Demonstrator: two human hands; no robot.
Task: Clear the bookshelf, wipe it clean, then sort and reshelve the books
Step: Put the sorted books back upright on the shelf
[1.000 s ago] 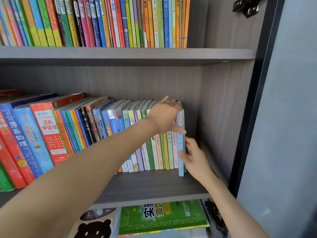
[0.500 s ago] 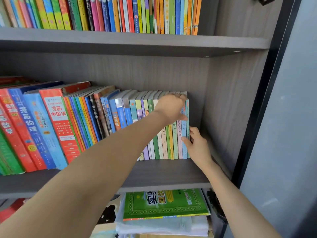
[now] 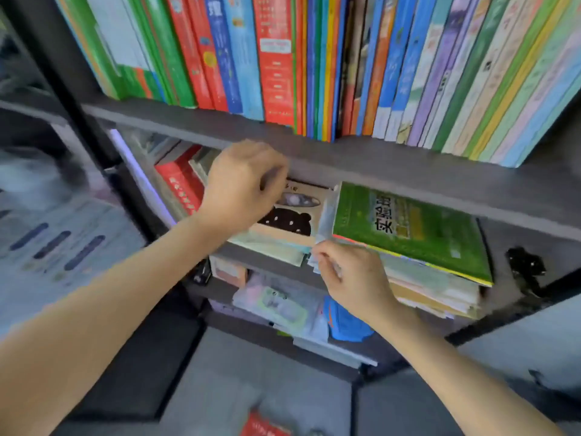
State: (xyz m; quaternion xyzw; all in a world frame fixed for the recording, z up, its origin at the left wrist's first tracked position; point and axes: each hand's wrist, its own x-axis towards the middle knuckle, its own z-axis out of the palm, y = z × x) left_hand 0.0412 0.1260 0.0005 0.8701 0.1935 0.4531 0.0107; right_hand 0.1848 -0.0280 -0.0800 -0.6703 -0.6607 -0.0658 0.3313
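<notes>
Upright books [image 3: 314, 64] fill the middle shelf [image 3: 361, 158] at the top of the view. On the shelf below, a cream book with a black bear [image 3: 292, 220] lies flat on a pile, beside a green book [image 3: 408, 228] topping a stack of thin books [image 3: 440, 294]. My left hand [image 3: 245, 187] reaches in over the bear book's left part with fingers curled; blur hides whether it grips anything. My right hand [image 3: 352, 278] pinches the front left corner of the stack under the green book.
A red book [image 3: 179, 184] leans at the left of the lower shelf. More flat books and a blue item [image 3: 342, 319] lie on the shelf beneath. A black hinge [image 3: 525, 269] sits on the right frame. Grey floor [image 3: 251, 372] lies below, with a red object [image 3: 264, 426].
The view dropped from the middle shelf to the one below. Both hands left the upright books and came down to the flat-lying books on the lower shelf.
</notes>
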